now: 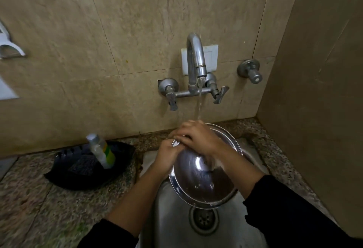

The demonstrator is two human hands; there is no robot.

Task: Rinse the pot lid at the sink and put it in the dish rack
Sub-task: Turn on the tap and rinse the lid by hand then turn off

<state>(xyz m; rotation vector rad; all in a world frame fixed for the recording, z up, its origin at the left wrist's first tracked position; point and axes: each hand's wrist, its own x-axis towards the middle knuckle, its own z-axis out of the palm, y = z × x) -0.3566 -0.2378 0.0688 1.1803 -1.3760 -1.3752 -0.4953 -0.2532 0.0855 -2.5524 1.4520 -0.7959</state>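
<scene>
A round steel pot lid (204,181) is tilted over the steel sink (170,214), its far edge under the running water. My left hand (167,157) grips the lid's left rim. My right hand (198,136) lies across the lid's upper rim, fingers pointing left over the left hand. Water falls from the wall tap (196,61) onto my right hand and the lid. The lid's middle is blurred. No dish rack can be seen.
A black tray (121,157) on the granite counter at the left holds a scrubber and a leaning dish soap bottle (102,151). The sink drain (203,219) lies just below the lid. A second valve (250,70) sticks out of the wall at right. A side wall closes off the right.
</scene>
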